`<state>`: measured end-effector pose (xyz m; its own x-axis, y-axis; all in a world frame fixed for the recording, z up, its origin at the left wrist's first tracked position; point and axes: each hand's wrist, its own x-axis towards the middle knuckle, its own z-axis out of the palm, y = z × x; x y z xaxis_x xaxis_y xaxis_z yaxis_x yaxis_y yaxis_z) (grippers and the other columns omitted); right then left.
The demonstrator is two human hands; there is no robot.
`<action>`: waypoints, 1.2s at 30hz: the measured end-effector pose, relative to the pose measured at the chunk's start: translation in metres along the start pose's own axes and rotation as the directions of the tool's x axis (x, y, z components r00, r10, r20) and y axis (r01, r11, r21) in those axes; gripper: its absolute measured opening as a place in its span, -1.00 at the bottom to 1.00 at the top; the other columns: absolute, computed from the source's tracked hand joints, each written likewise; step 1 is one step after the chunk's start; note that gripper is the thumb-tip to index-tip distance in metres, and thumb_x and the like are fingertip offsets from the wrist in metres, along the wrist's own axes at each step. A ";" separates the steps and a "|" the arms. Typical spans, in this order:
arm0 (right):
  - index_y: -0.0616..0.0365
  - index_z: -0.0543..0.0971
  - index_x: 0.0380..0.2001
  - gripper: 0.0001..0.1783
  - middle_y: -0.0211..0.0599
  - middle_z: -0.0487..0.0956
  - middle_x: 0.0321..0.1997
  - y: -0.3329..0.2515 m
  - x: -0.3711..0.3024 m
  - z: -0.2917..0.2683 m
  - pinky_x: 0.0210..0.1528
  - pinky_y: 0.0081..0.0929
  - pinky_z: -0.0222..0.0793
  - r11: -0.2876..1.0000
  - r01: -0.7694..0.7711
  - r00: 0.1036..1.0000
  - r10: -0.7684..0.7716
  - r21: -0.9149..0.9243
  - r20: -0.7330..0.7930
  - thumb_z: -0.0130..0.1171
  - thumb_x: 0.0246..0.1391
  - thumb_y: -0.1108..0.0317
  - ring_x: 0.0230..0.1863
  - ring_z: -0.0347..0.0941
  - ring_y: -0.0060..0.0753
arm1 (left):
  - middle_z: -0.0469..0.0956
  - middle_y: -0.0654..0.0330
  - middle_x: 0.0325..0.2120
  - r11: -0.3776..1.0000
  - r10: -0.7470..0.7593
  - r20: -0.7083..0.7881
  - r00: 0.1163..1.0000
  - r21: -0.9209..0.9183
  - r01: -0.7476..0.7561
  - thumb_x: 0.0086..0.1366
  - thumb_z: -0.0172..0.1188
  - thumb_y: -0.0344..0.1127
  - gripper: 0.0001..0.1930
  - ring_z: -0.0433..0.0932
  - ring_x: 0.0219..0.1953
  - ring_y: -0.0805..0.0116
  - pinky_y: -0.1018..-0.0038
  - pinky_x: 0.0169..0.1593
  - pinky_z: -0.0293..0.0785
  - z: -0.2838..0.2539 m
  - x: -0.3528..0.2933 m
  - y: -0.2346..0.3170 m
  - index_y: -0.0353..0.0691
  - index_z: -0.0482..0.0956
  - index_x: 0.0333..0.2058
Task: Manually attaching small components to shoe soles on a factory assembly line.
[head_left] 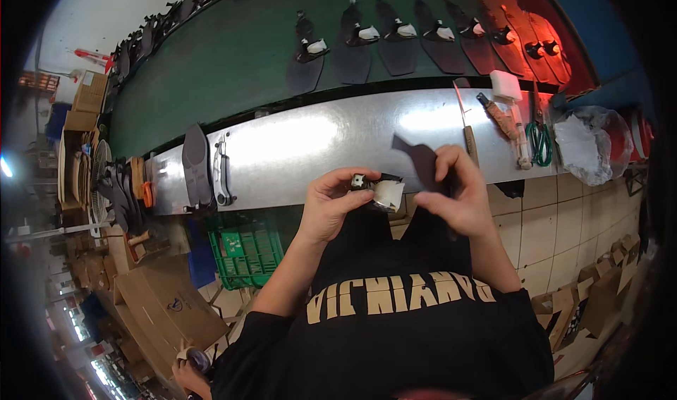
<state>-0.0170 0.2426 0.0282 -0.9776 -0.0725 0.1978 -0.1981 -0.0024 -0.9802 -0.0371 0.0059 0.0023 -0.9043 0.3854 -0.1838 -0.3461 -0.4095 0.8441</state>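
Note:
Near the front edge of the metal ledge, my left hand point(331, 206) pinches a small black piece with white lining point(388, 194), perhaps a shoe strap, between thumb and fingers. A dark, thin insole-shaped piece point(422, 164) is held in my right hand point(462, 195), its narrow end pointing up and left. The two pieces are close together but look apart. My right fingers cover the lower part of the dark piece, and its outline is slightly blurred.
Beyond the metal ledge point(310, 136), a green conveyor belt point(233, 54) carries several dark soles with black-and-white straps. A knife point(468, 128), a brush point(499, 117), green-handled scissors point(541, 146) and a plastic bag point(589, 146) lie right. Left are a sole point(196, 164), a green crate point(243, 252) and another person's hand point(189, 377).

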 end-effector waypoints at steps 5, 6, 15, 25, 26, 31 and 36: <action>0.20 0.52 -0.23 -0.59 -0.33 0.52 -0.37 -0.007 -0.023 0.012 -0.22 -0.57 0.35 0.979 0.036 0.994 -0.014 -0.203 0.106 0.43 -0.21 0.50 -0.33 0.44 -0.50 | 0.60 0.07 -0.10 0.998 0.066 -0.015 0.998 -0.010 -0.066 0.13 0.28 -0.62 -0.67 0.58 -0.11 0.40 0.48 -0.02 0.56 -0.011 -0.010 -0.002 -0.34 0.59 -0.09; 0.21 0.53 -0.12 -0.52 -0.30 0.55 -0.34 -0.018 -0.024 0.016 -0.20 -0.57 0.37 0.985 -0.078 0.990 0.095 -0.152 0.106 0.42 -0.20 0.51 -0.31 0.47 -0.47 | 0.59 0.06 -0.09 0.997 0.077 -0.003 0.997 -0.006 -0.077 0.12 0.29 -0.62 -0.66 0.58 -0.11 0.40 0.49 -0.02 0.56 -0.012 -0.010 -0.002 -0.34 0.58 -0.09; 0.23 0.51 0.10 -0.38 -0.17 0.57 -0.16 -0.010 -0.031 0.022 -0.12 -0.54 0.42 0.983 0.042 0.990 -0.016 -0.179 0.142 0.34 -0.14 0.55 -0.18 0.54 -0.37 | 0.58 0.01 -0.07 0.995 0.098 0.043 0.994 -0.020 -0.097 0.09 0.30 -0.61 -0.68 0.58 -0.10 0.37 0.50 -0.05 0.58 -0.012 -0.015 -0.005 -0.32 0.59 -0.12; 0.24 0.53 0.07 -0.42 -0.15 0.58 -0.16 -0.006 -0.033 0.021 -0.12 -0.53 0.44 0.974 0.086 0.983 -0.049 -0.211 0.174 0.33 -0.13 0.55 -0.18 0.55 -0.34 | 0.58 0.01 -0.08 0.996 0.085 0.072 0.994 -0.008 -0.085 0.08 0.30 -0.62 -0.67 0.58 -0.08 0.35 0.50 -0.04 0.57 -0.011 -0.015 -0.006 -0.32 0.60 -0.12; 0.24 0.53 0.07 -0.42 -0.15 0.58 -0.16 -0.006 -0.033 0.021 -0.12 -0.53 0.44 0.974 0.086 0.984 -0.049 -0.211 0.173 0.33 -0.13 0.55 -0.18 0.55 -0.34 | 0.58 0.01 -0.08 0.996 0.085 0.072 0.994 -0.008 -0.085 0.08 0.30 -0.62 -0.67 0.58 -0.08 0.35 0.50 -0.04 0.57 -0.011 -0.015 -0.006 -0.32 0.60 -0.12; 0.24 0.53 0.07 -0.43 -0.17 0.57 -0.19 -0.006 -0.033 0.020 -0.16 -0.55 0.43 0.978 0.072 0.984 -0.038 -0.198 0.173 0.34 -0.12 0.53 -0.21 0.54 -0.36 | 0.59 0.01 -0.08 0.995 0.097 0.064 0.993 -0.004 -0.097 0.08 0.30 -0.62 -0.67 0.58 -0.08 0.35 0.49 -0.03 0.57 -0.011 -0.016 -0.007 -0.33 0.60 -0.13; 0.24 0.54 0.06 -0.44 -0.18 0.57 -0.20 -0.005 -0.034 0.018 -0.19 -0.56 0.42 0.975 0.073 0.983 -0.036 -0.208 0.178 0.34 -0.12 0.53 -0.24 0.54 -0.38 | 0.59 0.01 -0.08 0.997 0.076 0.065 0.995 0.003 -0.077 0.08 0.31 -0.62 -0.67 0.59 -0.09 0.36 0.50 -0.04 0.57 -0.009 -0.016 -0.007 -0.33 0.61 -0.13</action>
<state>0.0181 0.2268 0.0265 -0.9414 -0.2491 0.2275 -0.2798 0.2000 -0.9390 -0.0227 -0.0052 -0.0053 -0.9100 0.4057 -0.0860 -0.2750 -0.4350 0.8574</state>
